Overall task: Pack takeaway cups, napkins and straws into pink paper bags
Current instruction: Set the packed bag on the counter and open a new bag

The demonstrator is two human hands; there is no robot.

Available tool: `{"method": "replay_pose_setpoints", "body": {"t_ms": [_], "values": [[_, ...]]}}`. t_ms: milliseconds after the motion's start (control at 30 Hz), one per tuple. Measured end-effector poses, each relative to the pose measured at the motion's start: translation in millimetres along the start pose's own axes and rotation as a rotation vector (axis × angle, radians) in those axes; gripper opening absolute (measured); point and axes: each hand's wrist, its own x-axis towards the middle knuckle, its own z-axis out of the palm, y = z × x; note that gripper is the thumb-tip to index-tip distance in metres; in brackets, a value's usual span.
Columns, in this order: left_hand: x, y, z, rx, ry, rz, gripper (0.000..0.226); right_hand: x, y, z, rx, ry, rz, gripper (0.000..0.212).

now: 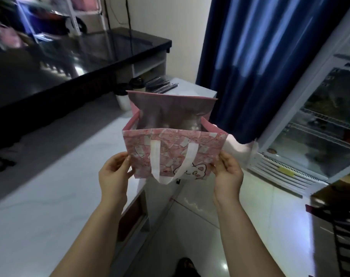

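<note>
I hold a pink patterned paper bag (171,148) up in front of me, its mouth spread open and its grey inside showing. A white handle hangs down its near face. My left hand (115,172) pinches the bag's lower left edge, and my right hand (227,172) pinches the lower right edge. Behind the bag, two white takeaway cups (123,97) with black lids stand on the white counter (56,188). A pile of dark wrapped straws (161,84) lies at the counter's far end. I see no napkins.
A raised black glossy ledge (74,64) runs along the counter's left side. A dark blue curtain (256,56) hangs ahead on the right. A glass-door fridge (317,132) stands on the right. The tiled floor (250,226) lies below me.
</note>
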Motion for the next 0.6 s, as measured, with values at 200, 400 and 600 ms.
{"method": "replay_pose_setpoints", "body": {"t_ms": [200, 400, 600], "values": [[36, 14, 53, -0.071, 0.137, 0.069, 0.009, 94, -20, 46, 0.014, -0.2, 0.0, 0.021], [45, 4, 47, -0.03, 0.302, 0.082, 0.012, 129, 8, 84, -0.042, -0.379, 0.03, 0.024], [60, 0, 10, 0.016, 0.489, 0.061, 0.013, 128, 51, 132, -0.103, -0.525, 0.102, 0.026]]}}
